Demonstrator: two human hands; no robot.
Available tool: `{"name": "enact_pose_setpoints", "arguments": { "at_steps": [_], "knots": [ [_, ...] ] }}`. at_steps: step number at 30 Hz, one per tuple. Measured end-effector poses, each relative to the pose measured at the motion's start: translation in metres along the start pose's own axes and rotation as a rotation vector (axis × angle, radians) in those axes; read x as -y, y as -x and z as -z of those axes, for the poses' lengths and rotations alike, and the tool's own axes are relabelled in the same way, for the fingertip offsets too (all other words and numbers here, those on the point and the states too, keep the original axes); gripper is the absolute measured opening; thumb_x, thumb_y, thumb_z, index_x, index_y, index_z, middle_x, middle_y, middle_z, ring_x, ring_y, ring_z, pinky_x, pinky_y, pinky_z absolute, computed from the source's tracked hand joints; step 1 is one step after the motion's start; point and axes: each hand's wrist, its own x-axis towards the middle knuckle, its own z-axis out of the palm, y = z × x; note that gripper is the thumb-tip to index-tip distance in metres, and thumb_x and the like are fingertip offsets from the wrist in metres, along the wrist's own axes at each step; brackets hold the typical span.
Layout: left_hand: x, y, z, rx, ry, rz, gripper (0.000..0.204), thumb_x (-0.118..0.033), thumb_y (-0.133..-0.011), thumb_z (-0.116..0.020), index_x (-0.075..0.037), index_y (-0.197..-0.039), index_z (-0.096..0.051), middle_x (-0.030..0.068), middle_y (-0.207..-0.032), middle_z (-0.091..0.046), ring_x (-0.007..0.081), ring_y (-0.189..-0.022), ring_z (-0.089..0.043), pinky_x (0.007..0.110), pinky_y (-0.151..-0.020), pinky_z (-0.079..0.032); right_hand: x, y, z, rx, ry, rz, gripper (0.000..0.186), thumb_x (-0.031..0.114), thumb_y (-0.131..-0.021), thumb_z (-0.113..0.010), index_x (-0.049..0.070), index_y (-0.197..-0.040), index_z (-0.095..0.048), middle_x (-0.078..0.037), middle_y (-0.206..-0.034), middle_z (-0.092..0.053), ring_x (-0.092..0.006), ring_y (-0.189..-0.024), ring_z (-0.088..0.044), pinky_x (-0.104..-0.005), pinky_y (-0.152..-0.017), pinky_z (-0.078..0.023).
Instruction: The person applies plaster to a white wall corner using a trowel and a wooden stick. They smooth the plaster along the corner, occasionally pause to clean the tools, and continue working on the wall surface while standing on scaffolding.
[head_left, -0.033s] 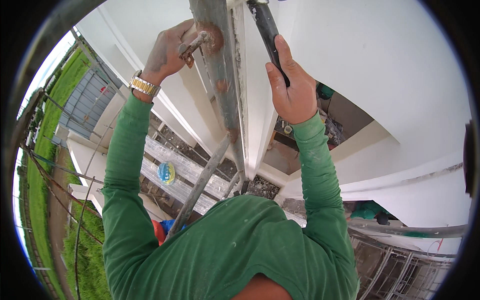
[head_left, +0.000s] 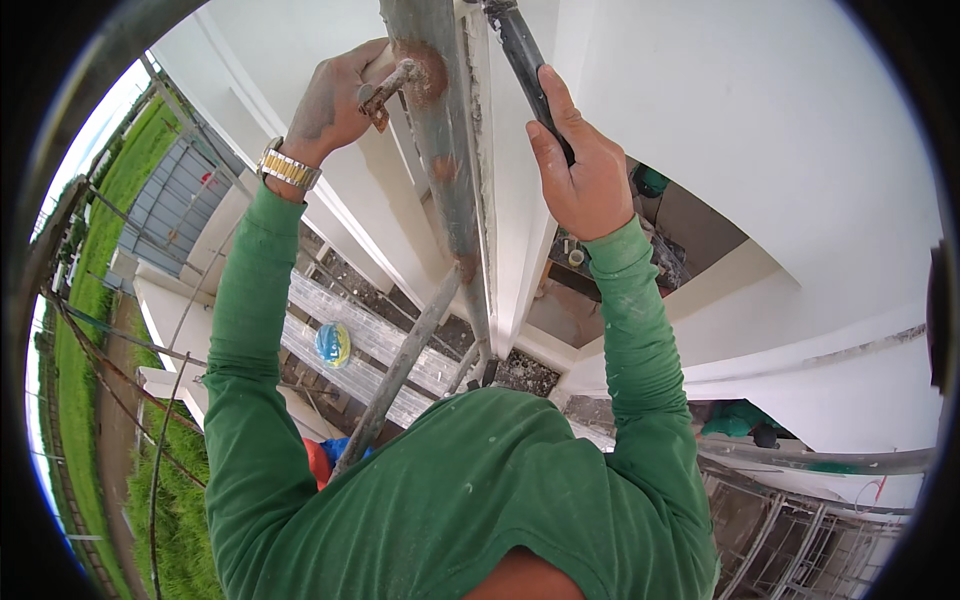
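A grey, rust-spotted scaffold pipe [head_left: 440, 170] runs upright in front of me against a white wall. My left hand [head_left: 335, 100], with a gold and silver watch [head_left: 288, 168] on its wrist, is closed around a rusty bolt piece [head_left: 385, 92] that sticks out of the pipe's left side. My right hand [head_left: 585, 175] is raised to the right of the pipe and grips the black handle of a tool [head_left: 525, 60]. The tool's head is cut off at the top edge. Both arms are in green long sleeves.
A diagonal brace pipe [head_left: 400, 370] slants down to wooden planks [head_left: 375, 345] far below, where a blue and yellow round thing [head_left: 333, 343] lies. The white wall [head_left: 760, 130] fills the right. A horizontal pipe [head_left: 820, 460] crosses at lower right. Grass [head_left: 85, 340] lies far left.
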Motion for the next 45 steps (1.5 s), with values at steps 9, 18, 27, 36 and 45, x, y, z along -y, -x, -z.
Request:
{"name": "enact_pose_setpoints", "arguments": {
  "at_steps": [9,18,27,36,45],
  "knots": [
    [0.01,0.006,-0.007,-0.019,-0.066,-0.065,0.027,-0.004,-0.086,-0.059,-0.002,-0.113,-0.064,0.0185,-0.09,-0.071,0.034,-0.078,-0.069,0.04,-0.072,-0.055,0.007,0.002,-0.005,0.012,-0.056,-0.116,0.057,0.012,-0.098,-0.063,0.006,-0.152,-0.045,-0.022,-0.09,-0.069,-0.0335,-0.073,-0.066,-0.0373,-0.075,-0.054],
    [0.013,0.01,-0.015,-0.024,0.106,0.053,0.045,0.002,-0.082,-0.062,-0.004,-0.127,-0.063,0.016,-0.085,-0.069,0.034,-0.078,-0.069,0.039,-0.074,-0.056,0.015,-0.002,0.023,-0.072,-0.047,0.026,0.057,0.012,-0.099,-0.063,0.004,-0.152,-0.043,-0.023,-0.111,-0.071,-0.0335,-0.087,-0.072,-0.035,-0.083,-0.055],
    [0.019,0.006,-0.02,-0.022,0.073,-0.045,0.041,0.003,-0.081,-0.064,-0.004,-0.121,-0.063,0.0181,-0.09,-0.069,0.0341,-0.079,-0.069,0.039,-0.074,-0.055,0.001,0.005,0.014,-0.081,-0.012,0.134,0.057,0.01,-0.098,-0.063,0.007,-0.152,-0.045,-0.02,-0.095,-0.069,-0.0311,-0.076,-0.067,-0.0354,-0.075,-0.054],
    [0.029,0.015,-0.027,-0.05,-0.078,-0.068,0.043,-0.007,-0.088,-0.068,-0.003,-0.13,-0.061,0.0218,-0.099,-0.071,0.037,-0.086,-0.071,0.04,-0.076,-0.056,0.004,0.01,0.004,-0.028,-0.03,0.039,0.054,0.011,-0.1,-0.063,0.001,-0.149,-0.046,-0.026,-0.115,-0.07,-0.0282,-0.089,-0.07,-0.0343,-0.086,-0.054],
    [0.027,0.01,-0.024,-0.084,0.036,-0.02,0.041,-0.008,-0.088,-0.068,-0.001,-0.127,-0.062,0.0168,-0.089,-0.071,0.0268,-0.071,-0.07,0.037,-0.065,-0.056,0.007,0.009,0.0,0.071,-0.091,-0.126,0.055,0.021,-0.101,-0.063,0.005,-0.151,-0.046,-0.024,-0.111,-0.07,-0.0285,-0.082,-0.066,-0.0329,-0.083,-0.053]
  ]
}}
